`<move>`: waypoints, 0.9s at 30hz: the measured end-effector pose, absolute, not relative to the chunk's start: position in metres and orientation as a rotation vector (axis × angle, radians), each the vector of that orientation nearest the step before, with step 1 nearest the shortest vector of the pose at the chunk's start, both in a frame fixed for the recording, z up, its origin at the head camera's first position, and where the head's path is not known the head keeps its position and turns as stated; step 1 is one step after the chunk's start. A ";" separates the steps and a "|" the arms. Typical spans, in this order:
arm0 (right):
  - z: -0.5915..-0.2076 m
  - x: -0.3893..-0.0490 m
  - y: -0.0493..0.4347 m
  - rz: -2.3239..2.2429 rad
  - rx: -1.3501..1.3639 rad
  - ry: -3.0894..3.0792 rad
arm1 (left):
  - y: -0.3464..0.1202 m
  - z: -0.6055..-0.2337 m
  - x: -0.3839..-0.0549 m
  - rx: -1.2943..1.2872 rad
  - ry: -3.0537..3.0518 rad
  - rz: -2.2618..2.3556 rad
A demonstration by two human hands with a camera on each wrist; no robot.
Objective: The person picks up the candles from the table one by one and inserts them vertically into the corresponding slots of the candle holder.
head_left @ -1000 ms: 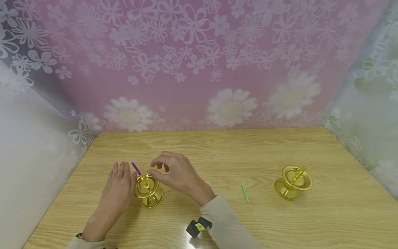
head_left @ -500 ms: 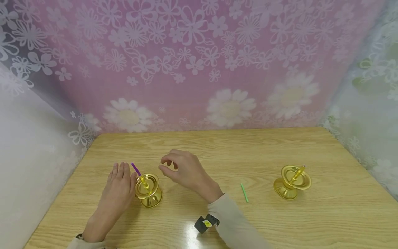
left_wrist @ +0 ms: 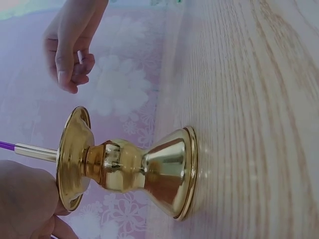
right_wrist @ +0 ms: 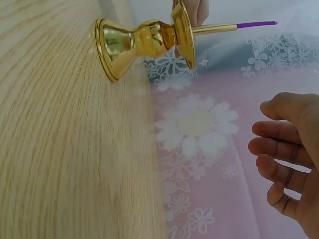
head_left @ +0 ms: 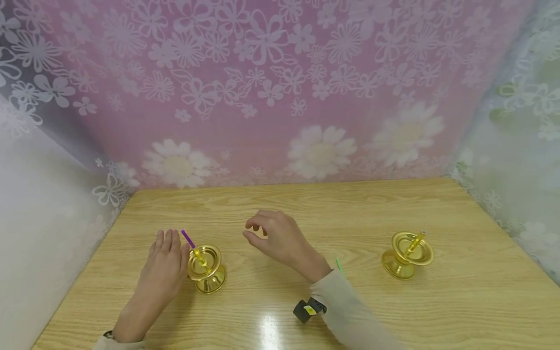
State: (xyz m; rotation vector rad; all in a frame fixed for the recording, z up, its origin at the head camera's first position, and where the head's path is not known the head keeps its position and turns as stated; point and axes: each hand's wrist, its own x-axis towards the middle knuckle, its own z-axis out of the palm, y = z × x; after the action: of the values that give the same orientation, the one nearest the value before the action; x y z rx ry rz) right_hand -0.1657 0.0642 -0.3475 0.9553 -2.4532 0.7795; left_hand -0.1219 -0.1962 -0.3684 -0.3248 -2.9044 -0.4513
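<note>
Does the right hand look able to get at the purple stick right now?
Likely yes: the right hand looks empty, and nothing shows between it and the purple stick; the left hand is on the stick's other side.

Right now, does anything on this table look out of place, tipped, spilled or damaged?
One thing: the green stick lies loose on the table, partly hidden by the right sleeve, while the purple stick stands in a gold holder. This and the other holder stand upright, and no spill or damage shows.
</note>
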 end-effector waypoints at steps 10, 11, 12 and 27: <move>-0.353 -0.164 0.086 0.639 1.008 -2.431 | -0.196 -0.369 -0.123 -0.331 -2.912 -0.439; -0.353 -0.163 0.088 0.628 1.011 -2.434 | -0.196 -0.369 -0.123 -0.331 -2.911 -0.439; -0.354 -0.162 0.090 0.616 1.008 -2.436 | -0.196 -0.369 -0.122 -0.329 -2.915 -0.445; -0.351 -0.153 0.134 0.568 0.909 -2.394 | -0.200 -0.364 -0.119 -0.401 -2.939 -0.451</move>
State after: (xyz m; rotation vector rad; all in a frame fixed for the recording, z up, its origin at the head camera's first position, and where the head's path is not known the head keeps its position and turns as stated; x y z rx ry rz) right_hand -0.1532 0.1340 -0.3514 0.9093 -2.3940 0.5678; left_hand -0.1192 -0.2004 -0.3642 -0.4011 -2.9393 -0.4511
